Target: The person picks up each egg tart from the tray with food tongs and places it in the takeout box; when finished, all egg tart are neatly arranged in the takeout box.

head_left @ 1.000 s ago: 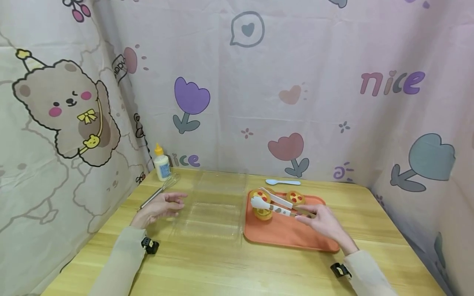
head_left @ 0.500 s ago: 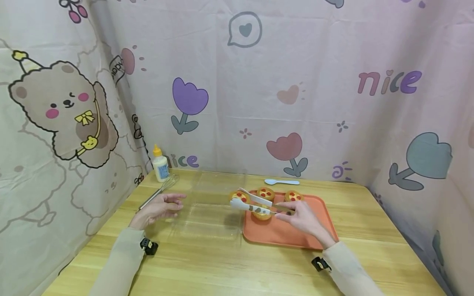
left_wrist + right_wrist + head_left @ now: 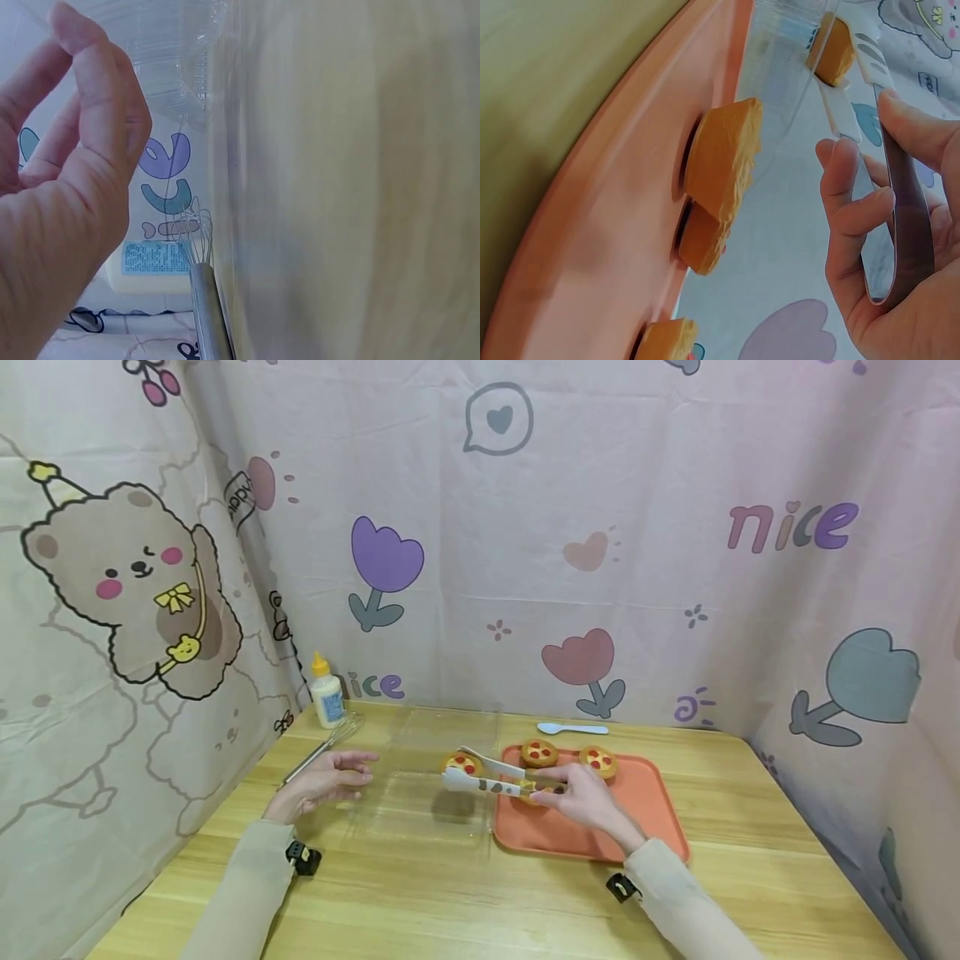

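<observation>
My right hand [image 3: 588, 795] grips metal-handled tongs [image 3: 491, 787] with white, brown-spotted arms. Between the tong tips is a small round tart [image 3: 462, 765] with red pieces on top, held up over the clear plastic box [image 3: 427, 827]. On the orange tray [image 3: 585, 837] sit two similar red-topped tarts, one at the back left [image 3: 540, 752] and one to its right [image 3: 597, 763]. A third tart [image 3: 724, 157] on the tray is mostly hidden behind the tongs in the head view. My left hand [image 3: 326, 783] hovers by the box's left side, fingers loosely bent, holding nothing.
A whisk [image 3: 322, 748] lies behind my left hand, near a white glue bottle [image 3: 328, 700] with a yellow cap. Behind the tray lies a pale blue spoon [image 3: 573, 728]. Patterned curtain [image 3: 465, 568] hangs along the back and sides of the wooden table [image 3: 420, 910].
My right hand has moved left with the tongs, carrying the tart off the tray and over the clear box. The left hand has stayed in place.
</observation>
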### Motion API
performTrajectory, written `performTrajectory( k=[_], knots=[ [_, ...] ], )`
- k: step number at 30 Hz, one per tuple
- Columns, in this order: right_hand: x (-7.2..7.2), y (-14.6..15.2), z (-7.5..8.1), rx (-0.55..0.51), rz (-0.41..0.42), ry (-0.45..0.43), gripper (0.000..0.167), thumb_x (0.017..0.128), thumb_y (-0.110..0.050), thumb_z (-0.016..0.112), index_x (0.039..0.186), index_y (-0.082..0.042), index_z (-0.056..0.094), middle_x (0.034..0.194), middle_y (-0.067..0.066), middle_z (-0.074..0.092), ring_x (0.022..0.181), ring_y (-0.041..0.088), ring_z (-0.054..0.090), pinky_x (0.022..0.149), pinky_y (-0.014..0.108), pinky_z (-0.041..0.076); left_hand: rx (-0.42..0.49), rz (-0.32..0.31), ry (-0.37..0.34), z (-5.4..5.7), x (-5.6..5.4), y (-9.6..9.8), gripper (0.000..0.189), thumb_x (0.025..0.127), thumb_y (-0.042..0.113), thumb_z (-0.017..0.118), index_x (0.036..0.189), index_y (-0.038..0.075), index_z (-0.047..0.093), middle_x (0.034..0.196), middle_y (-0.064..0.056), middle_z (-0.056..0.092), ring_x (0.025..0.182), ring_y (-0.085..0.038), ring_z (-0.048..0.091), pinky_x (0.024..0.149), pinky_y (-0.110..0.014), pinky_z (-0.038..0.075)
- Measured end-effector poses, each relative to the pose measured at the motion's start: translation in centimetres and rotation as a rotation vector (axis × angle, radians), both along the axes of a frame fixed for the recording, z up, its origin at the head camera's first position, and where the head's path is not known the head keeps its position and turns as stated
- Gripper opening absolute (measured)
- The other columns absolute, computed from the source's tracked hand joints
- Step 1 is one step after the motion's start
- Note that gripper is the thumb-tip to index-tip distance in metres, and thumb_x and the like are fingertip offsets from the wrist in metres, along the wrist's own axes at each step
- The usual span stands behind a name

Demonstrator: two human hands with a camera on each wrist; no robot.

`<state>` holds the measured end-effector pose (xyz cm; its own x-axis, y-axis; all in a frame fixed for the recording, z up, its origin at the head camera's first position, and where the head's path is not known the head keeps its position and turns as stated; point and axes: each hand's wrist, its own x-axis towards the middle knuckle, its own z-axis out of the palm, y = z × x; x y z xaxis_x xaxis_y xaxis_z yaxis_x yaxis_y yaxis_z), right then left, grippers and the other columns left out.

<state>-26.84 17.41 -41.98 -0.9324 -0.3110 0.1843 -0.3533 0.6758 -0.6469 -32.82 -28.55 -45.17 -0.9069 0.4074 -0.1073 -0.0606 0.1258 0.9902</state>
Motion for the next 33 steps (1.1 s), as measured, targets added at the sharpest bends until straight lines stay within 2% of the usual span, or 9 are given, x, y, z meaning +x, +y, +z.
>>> performTrajectory(
  k=[3, 6, 10, 16, 18, 23, 28, 33],
  knots=[
    [-0.2, -0.4, 0.0, 0.004, 0.016, 0.008, 0.039, 0.084, -0.034, 0.077, 0.119, -0.019, 0.072, 0.081, -0.005, 0.072, 0.04, 0.006, 0.029, 0.037, 0.02, 0.024, 0.001, -0.002, -0.003, 0.1, 0.1, 0.0, 0.065, 0.091, 0.009, 0.069, 0.145, -0.007, 0.037, 0.108, -0.004, 0.062, 0.095, -0.018, 0.064, 0.079, -0.032, 0.06],
    [-0.5, -0.7, 0.1, 0.019, 0.038, 0.014, 0.037, 0.085, -0.035, 0.076, 0.119, -0.02, 0.072, 0.066, -0.003, 0.063, 0.042, 0.006, 0.028, 0.04, 0.02, 0.025, -0.006, -0.02, 0.002, 0.1, 0.1, 0.0, 0.065, 0.092, 0.008, 0.067, 0.146, -0.008, 0.035, 0.109, -0.005, 0.061, 0.098, -0.019, 0.064, 0.081, -0.033, 0.059],
    [-1.0, -1.4, 0.1, 0.045, 0.048, 0.023, 0.036, 0.086, -0.037, 0.075, 0.119, -0.024, 0.072, 0.056, -0.004, 0.047, 0.045, 0.006, 0.028, 0.044, 0.02, 0.026, 0.005, -0.027, -0.005, 0.1, 0.0, 0.0, 0.064, 0.092, 0.007, 0.066, 0.146, -0.008, 0.034, 0.109, -0.008, 0.063, 0.097, -0.018, 0.065, 0.082, -0.033, 0.059],
    [-1.5, -2.6, 0.1, 0.058, 0.075, 0.032, 0.034, 0.088, -0.034, 0.074, 0.12, -0.024, 0.072, 0.058, -0.001, 0.054, 0.046, 0.007, 0.03, 0.043, 0.021, 0.026, 0.024, -0.043, -0.01, -0.1, -0.3, 0.0, 0.062, 0.093, 0.006, 0.064, 0.146, -0.008, 0.034, 0.108, -0.008, 0.066, 0.095, -0.017, 0.067, 0.08, -0.03, 0.06],
    [-1.7, -3.0, -0.1, 0.067, 0.082, 0.053, 0.033, 0.088, -0.032, 0.074, 0.119, -0.021, 0.073, 0.071, 0.002, 0.067, 0.05, 0.005, 0.037, 0.047, 0.021, 0.031, 0.021, -0.04, -0.009, -0.1, -0.3, 0.0, 0.062, 0.093, 0.006, 0.065, 0.146, -0.008, 0.035, 0.107, -0.007, 0.066, 0.095, -0.017, 0.067, 0.079, -0.029, 0.06],
    [-2.0, -4.2, -0.6, 0.096, 0.089, 0.094, 0.032, 0.089, -0.032, 0.072, 0.117, -0.016, 0.073, 0.099, 0.001, 0.075, 0.057, 0.003, 0.05, 0.049, 0.021, 0.038, -0.012, -0.037, 0.01, -0.4, -0.3, -0.2, 0.062, 0.093, 0.007, 0.065, 0.146, -0.006, 0.035, 0.111, -0.011, 0.064, 0.097, -0.019, 0.066, 0.08, -0.03, 0.06],
    [-1.9, -5.3, -0.8, 0.119, 0.083, 0.121, 0.035, 0.088, -0.036, 0.073, 0.12, -0.023, 0.072, 0.084, -0.007, 0.071, 0.051, 0.002, 0.048, 0.041, 0.02, 0.031, -0.042, -0.029, 0.012, -0.4, -0.1, -0.3, 0.064, 0.093, 0.008, 0.065, 0.147, -0.007, 0.034, 0.116, -0.017, 0.062, 0.098, -0.019, 0.065, 0.08, -0.032, 0.06],
    [-1.7, -6.1, -0.6, 0.121, 0.092, 0.172, 0.035, 0.088, -0.034, 0.074, 0.119, -0.02, 0.072, 0.084, -0.005, 0.071, 0.052, 0.001, 0.048, 0.042, 0.02, 0.034, -0.026, -0.038, 0.022, -0.3, -0.2, -0.2, 0.063, 0.093, 0.009, 0.065, 0.146, -0.007, 0.035, 0.112, -0.012, 0.063, 0.096, -0.019, 0.066, 0.079, -0.031, 0.06]
  ],
)
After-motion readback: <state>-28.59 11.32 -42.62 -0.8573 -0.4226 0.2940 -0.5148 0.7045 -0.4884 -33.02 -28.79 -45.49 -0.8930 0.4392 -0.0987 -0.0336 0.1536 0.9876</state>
